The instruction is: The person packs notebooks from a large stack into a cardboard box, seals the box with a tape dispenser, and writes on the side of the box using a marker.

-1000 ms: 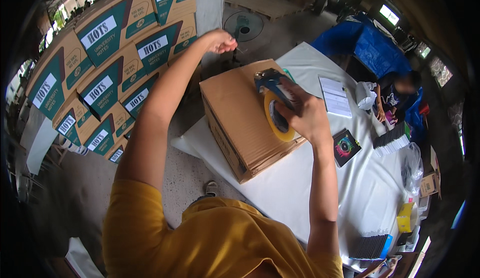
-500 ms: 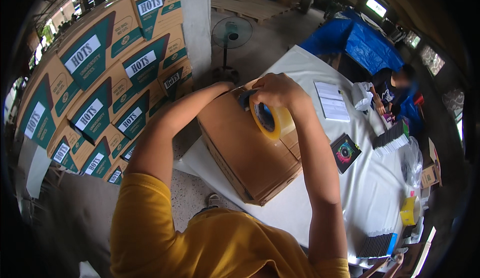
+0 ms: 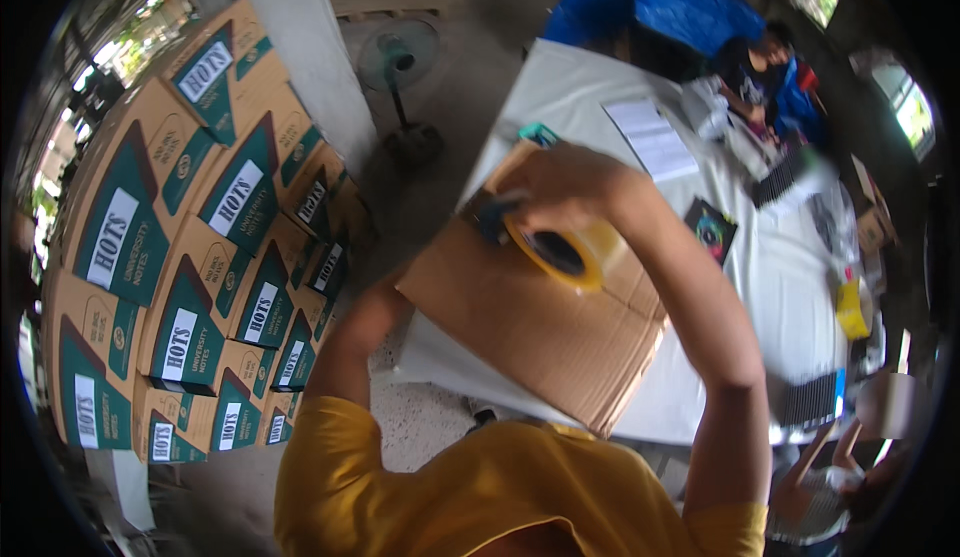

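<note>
A closed brown cardboard box (image 3: pixel 530 322) sits on the white-covered table (image 3: pixel 560 87) in front of me. Over its top, my right hand (image 3: pixel 572 189) is closed round a tape dispenser (image 3: pixel 490 221), somewhat smeared by motion. The dispenser carries a wide roll of yellowish clear tape (image 3: pixel 592 257), low against the box top. My left forearm reaches to the box's left side, where the box hides the left hand and its fingers.
Printed cartons (image 3: pixel 185 342) are stacked high on my left, near a pillar (image 3: pixel 305 47) and a standing fan (image 3: pixel 400 62). Papers (image 3: pixel 650 139), a dark book (image 3: pixel 710 229) and notebook stacks (image 3: pixel 808 399) lie on the table. One person (image 3: pixel 755 77) sits beyond; another (image 3: pixel 830 487) is at lower right.
The view has swung, shifting the scene. My left hand has gone from the box's far left edge to out of sight beside it. The right hand keeps the tape dispenser over the box top.
</note>
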A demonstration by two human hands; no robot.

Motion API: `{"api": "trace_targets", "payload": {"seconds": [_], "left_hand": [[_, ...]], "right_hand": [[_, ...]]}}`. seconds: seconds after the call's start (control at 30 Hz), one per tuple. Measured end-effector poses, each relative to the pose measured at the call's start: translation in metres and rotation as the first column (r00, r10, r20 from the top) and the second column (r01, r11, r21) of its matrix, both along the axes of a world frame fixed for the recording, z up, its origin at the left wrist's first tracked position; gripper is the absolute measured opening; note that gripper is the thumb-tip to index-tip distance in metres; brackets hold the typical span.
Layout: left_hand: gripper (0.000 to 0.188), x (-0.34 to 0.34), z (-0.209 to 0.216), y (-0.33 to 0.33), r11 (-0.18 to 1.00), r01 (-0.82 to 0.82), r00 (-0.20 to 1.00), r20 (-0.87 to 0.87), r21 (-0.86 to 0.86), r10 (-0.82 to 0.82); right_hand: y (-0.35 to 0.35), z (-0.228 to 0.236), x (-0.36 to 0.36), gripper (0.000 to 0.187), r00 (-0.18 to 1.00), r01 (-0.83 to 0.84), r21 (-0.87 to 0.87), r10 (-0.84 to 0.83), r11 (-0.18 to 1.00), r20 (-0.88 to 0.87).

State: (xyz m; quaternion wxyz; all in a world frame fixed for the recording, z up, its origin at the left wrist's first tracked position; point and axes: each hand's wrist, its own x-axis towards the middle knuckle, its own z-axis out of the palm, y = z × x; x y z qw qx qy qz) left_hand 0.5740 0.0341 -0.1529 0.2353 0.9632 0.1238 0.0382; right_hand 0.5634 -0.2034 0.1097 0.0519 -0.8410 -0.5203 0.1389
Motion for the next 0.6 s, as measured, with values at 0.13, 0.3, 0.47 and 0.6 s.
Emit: {"api": "trace_targets", "payload": {"seconds": [0.13, 0.3, 0.47, 0.6], "left_hand": [[0.055, -0.021, 0.036, 0.023, 0.952, 0.205, 0.881, 0.467, -0.226, -0.079], [0.086, -0.072, 0.143, -0.066, 0.732, 0.632, 0.756, 0.008, 0.254, -0.655], [0.105, -0.122, 0.144, -0.177, 0.616, 0.69, 0.697, -0.119, 0.38, -0.707], [0.117, -0.145, 0.146, -0.269, 0.607, 0.693, 0.709, -0.218, 0.388, -0.671]], "right_hand": [[0.015, 0.023, 0.0, 0.064, 0.976, 0.053, -0.301, -0.113, 0.952, -0.186], [-0.066, 0.022, -0.005, 0.07, 0.972, 0.04, -0.395, -0.127, 0.918, -0.197], [-0.203, 0.02, -0.046, 0.072, 0.971, 0.058, -0.286, -0.12, 0.957, -0.205], [-0.304, -0.022, -0.086, 0.067, 0.967, 0.158, 0.022, -0.15, 0.987, -0.204]]}}
